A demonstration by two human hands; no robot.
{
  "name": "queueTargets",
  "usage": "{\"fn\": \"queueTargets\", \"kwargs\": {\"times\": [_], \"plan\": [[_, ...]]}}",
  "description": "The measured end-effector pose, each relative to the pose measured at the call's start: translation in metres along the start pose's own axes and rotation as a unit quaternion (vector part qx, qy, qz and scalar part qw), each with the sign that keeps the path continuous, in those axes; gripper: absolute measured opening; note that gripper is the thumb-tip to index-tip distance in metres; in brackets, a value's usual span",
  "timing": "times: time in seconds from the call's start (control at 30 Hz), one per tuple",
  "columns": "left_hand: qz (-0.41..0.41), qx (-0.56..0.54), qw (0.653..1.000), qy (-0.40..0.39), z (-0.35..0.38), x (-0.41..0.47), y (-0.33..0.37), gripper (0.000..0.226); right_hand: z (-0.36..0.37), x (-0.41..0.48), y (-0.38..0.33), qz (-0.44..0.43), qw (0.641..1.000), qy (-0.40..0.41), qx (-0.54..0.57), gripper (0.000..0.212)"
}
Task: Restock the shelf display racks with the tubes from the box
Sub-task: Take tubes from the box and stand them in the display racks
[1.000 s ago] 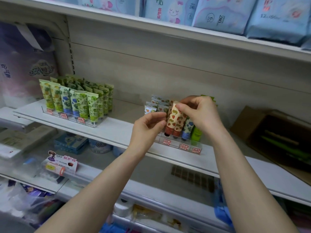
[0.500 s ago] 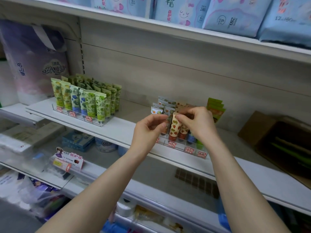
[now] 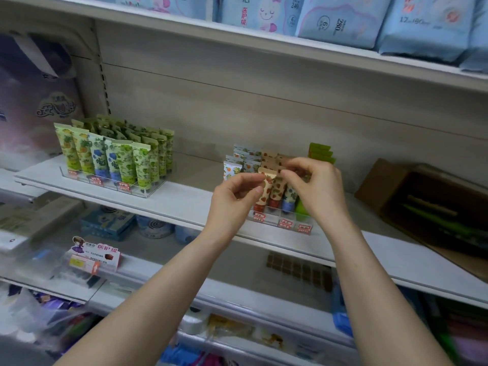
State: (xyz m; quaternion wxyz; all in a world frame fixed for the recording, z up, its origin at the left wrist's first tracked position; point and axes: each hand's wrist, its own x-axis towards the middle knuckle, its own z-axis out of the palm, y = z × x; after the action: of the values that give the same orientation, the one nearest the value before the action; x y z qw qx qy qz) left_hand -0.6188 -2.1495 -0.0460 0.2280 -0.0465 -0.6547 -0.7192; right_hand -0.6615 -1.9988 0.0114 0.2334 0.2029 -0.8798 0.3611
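Note:
A strawberry-print tube (image 3: 267, 192) stands in the front row of the clear right-hand display rack (image 3: 286, 223) on the middle shelf. My right hand (image 3: 318, 190) pinches its crimped top from the right. My left hand (image 3: 233, 200) pinches the tube's upper left edge between thumb and forefinger. Behind and beside it stand more tubes: orange-print ones (image 3: 232, 170) at the left, blue and green ones partly hidden by my right hand. An open cardboard box (image 3: 390, 186) with green tubes (image 3: 433, 210) inside lies at the shelf's right end.
A second clear rack (image 3: 144, 190), full of green and blue fruit-print tubes, stands at the shelf's left. Blue packs (image 3: 340, 19) fill the shelf above. The lower shelf holds boxes and a price sign (image 3: 96, 256). Bare shelf (image 3: 195, 196) lies between the racks.
The strawberry tube has come down from above the rack into its front row, with both hands following it. The view has shifted a little to the left.

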Motion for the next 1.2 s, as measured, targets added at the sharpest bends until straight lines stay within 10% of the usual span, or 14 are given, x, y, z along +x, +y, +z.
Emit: {"fn": "queueTargets", "kwargs": {"times": [0.57, 1.2], "plan": [[0.013, -0.031, 0.987, -0.157, 0.15, -0.032, -0.004, 0.022, -0.11, -0.085, 0.097, 0.085, 0.991, 0.103, -0.031, 0.016], [0.001, 0.065, 0.984, -0.166, 0.331, -0.025, -0.063, 0.022, -0.201, -0.097, 0.272, 0.15, 0.986, 0.018, -0.078, 0.022]]}}
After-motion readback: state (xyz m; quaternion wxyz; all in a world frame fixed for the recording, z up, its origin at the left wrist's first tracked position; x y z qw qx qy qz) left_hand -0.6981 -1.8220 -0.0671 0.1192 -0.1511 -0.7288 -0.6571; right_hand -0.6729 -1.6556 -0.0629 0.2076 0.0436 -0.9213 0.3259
